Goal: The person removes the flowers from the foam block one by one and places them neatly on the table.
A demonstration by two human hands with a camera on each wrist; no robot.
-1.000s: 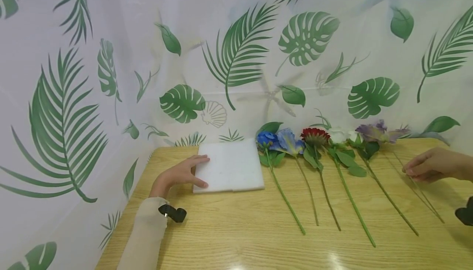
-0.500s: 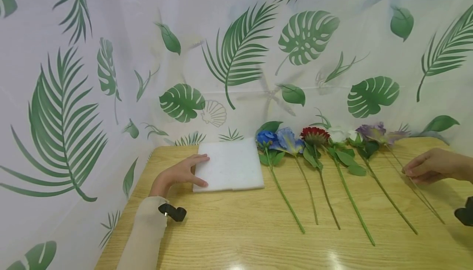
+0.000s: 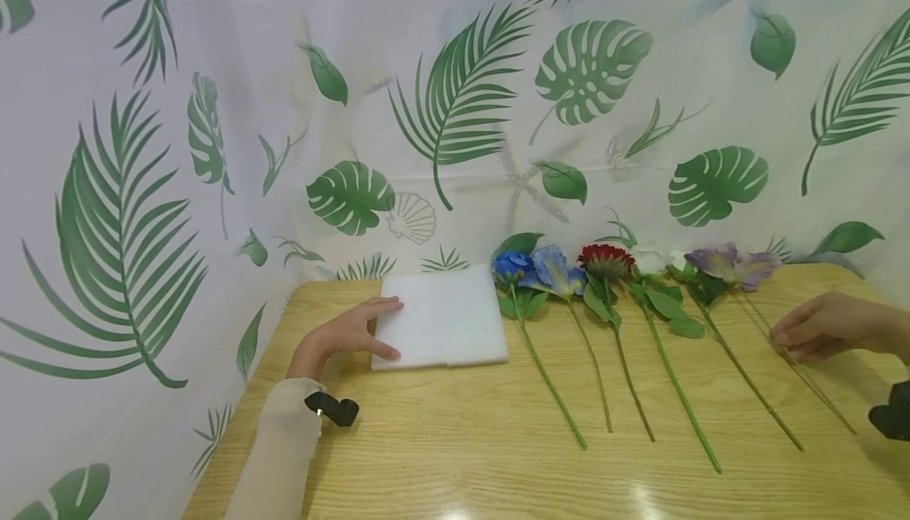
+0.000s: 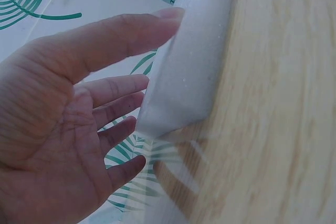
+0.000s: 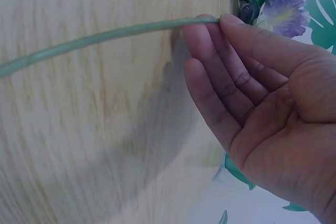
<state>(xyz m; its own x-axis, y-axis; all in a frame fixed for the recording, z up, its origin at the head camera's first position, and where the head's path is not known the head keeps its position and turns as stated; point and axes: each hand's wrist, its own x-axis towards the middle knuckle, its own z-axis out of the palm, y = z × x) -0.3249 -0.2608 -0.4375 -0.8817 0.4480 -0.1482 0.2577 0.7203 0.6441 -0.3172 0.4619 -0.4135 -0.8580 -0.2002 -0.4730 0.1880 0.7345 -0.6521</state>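
My left hand (image 3: 348,334) rests at the left edge of a square white foam pad (image 3: 444,321), fingers fairly straight. In the left wrist view, the thumb (image 4: 126,32) reaches onto the pad's near edge, with the other fingertips along its side. At the far right, my right hand (image 3: 828,329) pinches the thin green stem (image 5: 105,36) of a purple artificial flower (image 3: 755,271) between thumb and fingertips. Its bloom lies at the table's back edge, with the stem slanting toward the front right.
Several artificial flowers lie side by side on the wooden table (image 3: 455,433), blooms toward the back: a blue rose (image 3: 513,265), a light blue flower (image 3: 556,271), a red one (image 3: 607,261) and white ones (image 3: 650,261). A leaf-printed curtain (image 3: 490,93) hangs behind.
The purple bloom has come down and slightly left, beside the other flowers. My right hand has shifted a little left with the stem. The left hand and foam pad have not moved.
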